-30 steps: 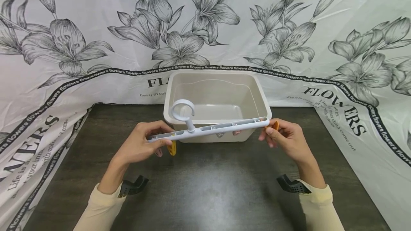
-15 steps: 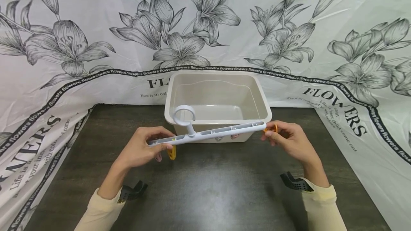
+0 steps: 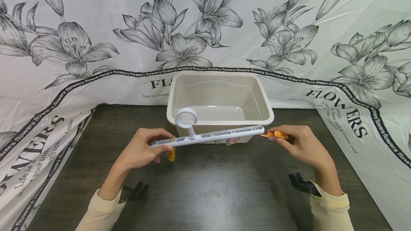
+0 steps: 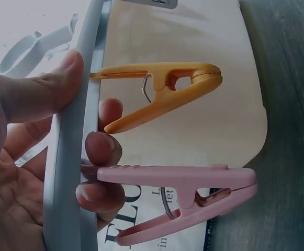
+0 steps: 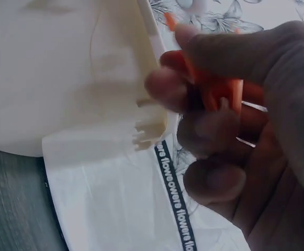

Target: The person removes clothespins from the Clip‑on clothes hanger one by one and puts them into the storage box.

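A light-grey clip hanger [image 3: 224, 135] with a ring-shaped hook [image 3: 176, 116] is held up in front of the bin. My left hand [image 3: 144, 149] grips its left end, thumb on the near side and fingers curled behind. From that end hang a yellow clip [image 4: 162, 99] and a pink clip [image 4: 188, 201], seen large in the left wrist view. Another pink clip [image 3: 233, 140] hangs under the right half of the bar. My right hand [image 3: 306, 147] pinches an orange clip [image 3: 278, 134] just beyond the bar's right end; fingers partly cover it in the right wrist view.
A beige plastic bin [image 3: 221, 122] stands behind the hanger at the back of the dark wooden table [image 3: 205, 191]. White cloth [image 3: 205, 20] printed with grey flowers and lettering surrounds the table at the back and sides.
My right hand has shifted right and slightly toward me, turning the orange clip, which shows more sideways now. The hanger has dropped slightly in view and lies more level; my left hand keeps its grip.
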